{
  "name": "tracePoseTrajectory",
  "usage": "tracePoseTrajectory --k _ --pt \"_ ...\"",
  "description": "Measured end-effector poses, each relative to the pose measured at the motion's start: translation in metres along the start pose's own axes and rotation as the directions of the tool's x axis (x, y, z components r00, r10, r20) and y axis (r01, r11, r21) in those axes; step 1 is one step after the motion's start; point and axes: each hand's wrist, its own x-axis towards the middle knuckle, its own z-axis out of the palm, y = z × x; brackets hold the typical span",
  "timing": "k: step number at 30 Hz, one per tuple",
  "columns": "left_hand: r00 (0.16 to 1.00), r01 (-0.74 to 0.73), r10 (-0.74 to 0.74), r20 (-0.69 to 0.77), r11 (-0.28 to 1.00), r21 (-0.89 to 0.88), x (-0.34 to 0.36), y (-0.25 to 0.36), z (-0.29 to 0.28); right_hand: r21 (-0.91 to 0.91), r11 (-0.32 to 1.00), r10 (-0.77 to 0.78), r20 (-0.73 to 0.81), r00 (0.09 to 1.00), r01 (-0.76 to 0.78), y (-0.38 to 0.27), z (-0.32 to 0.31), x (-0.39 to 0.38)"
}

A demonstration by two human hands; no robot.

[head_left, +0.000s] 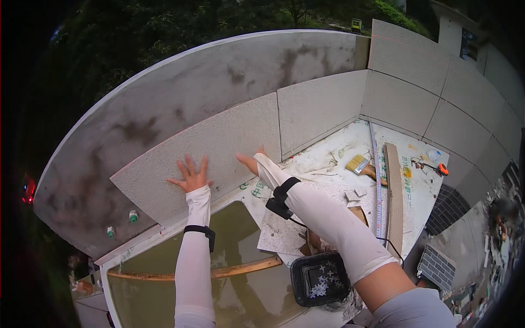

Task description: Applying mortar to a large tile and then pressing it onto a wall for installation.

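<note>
"White-grey and rough-faced, that wall tile (235, 126) stood against the grey wall (104, 169), at eleven o'clock from the worker. Why the flat palm?"

"The left hand (191, 176) lay on its face, fingers spread apart, probably to share out the pressure. The right hand (250, 163) was near the tile's right end, thumb and one fingertip apart; the other fingers I couldn't make out."

"And that end?"

"It met the neighbouring tile (322, 109), two o'clock from the right hand, at a narrow joint, so alignment presumably mattered."

"The black tub (298, 281) at five o'clock from it?"

"It held white cross-shaped spacers (322, 284), likely for easy reach. The flat paintbrush (358, 164) lay at three o'clock, just beside the tape-measure blade (377, 186)."
</note>
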Motion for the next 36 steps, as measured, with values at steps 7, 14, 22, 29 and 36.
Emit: tracePoseTrajectory --k 7,14,22,29,36 --pt "0.999 0.003 0.0 0.052 0.998 -0.055 0.008 0.014 -0.01 -0.331 0.917 -0.22 0.043 0.974 0.222 -0.119 -0.073 -0.143" --pt "0.999 0.028 -0.025 0.032 0.994 -0.107 0.008 0.017 -0.004 -0.565 0.811 -0.175 0.01 0.984 0.15 -0.154 -0.182 -0.31" --pt "0.946 0.123 -0.09 0.313 0.988 -0.09 0.014 0.032 -0.045 -0.768 0.634 -0.146 -0.009 0.989 0.086 -0.133 -0.264 -0.344" --pt "0.912 0.214 -0.187 0.366 0.976 -0.034 0.031 0.077 -0.082 -0.902 0.4 0.003 0.178 0.984 0.162 -0.048 -0.288 -0.2" --pt "0.952 -0.067 0.049 0.302 0.996 0.05 0.083 0.129 -0.071 -0.72 0.332 -0.186 0.584 0.79 0.61 0.009 -0.24 -0.028"
